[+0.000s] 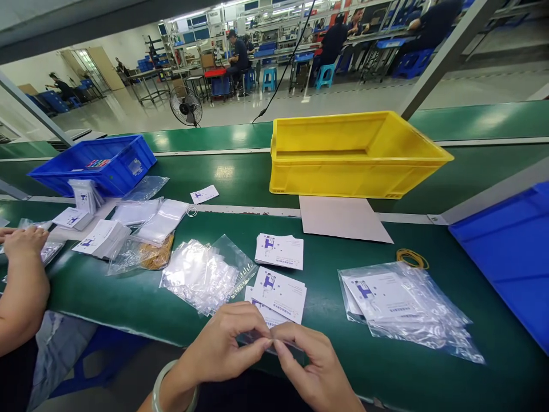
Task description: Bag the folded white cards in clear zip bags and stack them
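My left hand (240, 337) and my right hand (311, 357) meet at the table's near edge, thumbs and forefingers pinched together. Between them is the edge of a clear plastic bag (295, 350), mostly hidden by my fingers. Just beyond my hands lie a few fanned white printed cards (281, 293), with a neater stack of the same cards (279, 252) behind. On the left is a pile of clear plastic bags (195, 274). To the right, filled bags of cards (394, 300) overlap in a heap.
Behind stand a yellow bin (334, 177) on a cardboard sheet (343, 220) and a blue bin (98, 166). Rubber bands (414, 258) lie at the right, more bagged ones (156, 252) at the left. A co-worker's arm (26, 274) works at far left. Another blue bin (510, 246) bounds the right.
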Motion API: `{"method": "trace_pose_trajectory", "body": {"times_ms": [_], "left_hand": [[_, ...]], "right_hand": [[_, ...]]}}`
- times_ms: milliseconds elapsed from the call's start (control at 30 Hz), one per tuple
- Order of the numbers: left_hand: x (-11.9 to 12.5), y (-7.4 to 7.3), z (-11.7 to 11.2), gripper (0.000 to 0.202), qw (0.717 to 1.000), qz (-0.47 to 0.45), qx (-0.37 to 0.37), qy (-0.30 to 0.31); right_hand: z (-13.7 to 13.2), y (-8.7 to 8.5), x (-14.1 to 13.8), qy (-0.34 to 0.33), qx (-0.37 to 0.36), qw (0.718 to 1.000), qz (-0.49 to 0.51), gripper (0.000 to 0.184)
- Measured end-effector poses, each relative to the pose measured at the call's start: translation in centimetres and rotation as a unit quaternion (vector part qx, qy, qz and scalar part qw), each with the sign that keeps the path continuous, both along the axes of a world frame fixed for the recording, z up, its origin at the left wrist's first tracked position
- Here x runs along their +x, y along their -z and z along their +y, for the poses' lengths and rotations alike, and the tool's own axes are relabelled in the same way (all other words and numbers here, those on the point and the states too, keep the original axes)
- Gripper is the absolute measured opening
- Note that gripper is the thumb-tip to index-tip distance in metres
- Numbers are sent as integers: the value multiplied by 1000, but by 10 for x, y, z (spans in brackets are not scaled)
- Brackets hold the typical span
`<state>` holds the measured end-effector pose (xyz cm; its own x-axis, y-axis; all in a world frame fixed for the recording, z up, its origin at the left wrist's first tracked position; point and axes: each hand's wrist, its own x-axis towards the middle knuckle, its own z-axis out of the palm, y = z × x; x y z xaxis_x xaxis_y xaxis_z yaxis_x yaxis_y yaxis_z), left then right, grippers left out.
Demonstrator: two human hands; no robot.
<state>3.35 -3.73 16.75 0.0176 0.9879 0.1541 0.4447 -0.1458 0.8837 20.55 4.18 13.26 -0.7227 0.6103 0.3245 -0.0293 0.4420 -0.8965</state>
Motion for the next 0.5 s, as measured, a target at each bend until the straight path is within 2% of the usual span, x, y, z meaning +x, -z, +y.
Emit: {"method": "trace_pose_trajectory", "body": {"times_ms": [167,233,300,333,400,467,500], "left_hand": [[7,7,5,13,1000,6,9,4],[6,13,11,10,999,12,20,-23],[2,22,19,39,998,39,25,-41],[0,28,25,52,997,58,23,-34],[-2,42,39,65,994,107,9,12],[0,57,55,75,983,165,-7,75],[2,65,62,83,975,195,-16,102]], "right_hand": [[0,1,8,11,-25,999,-20,22],[7,5,20,63,-77,995,-6,20],[19,10,37,173,-155,972,44,16],[27,14,48,243,-195,947,83,14],[46,22,69,393,-251,868,170,13],[64,32,89,520,-246,790,214,11],[71,37,97,558,-232,767,215,11]]}}
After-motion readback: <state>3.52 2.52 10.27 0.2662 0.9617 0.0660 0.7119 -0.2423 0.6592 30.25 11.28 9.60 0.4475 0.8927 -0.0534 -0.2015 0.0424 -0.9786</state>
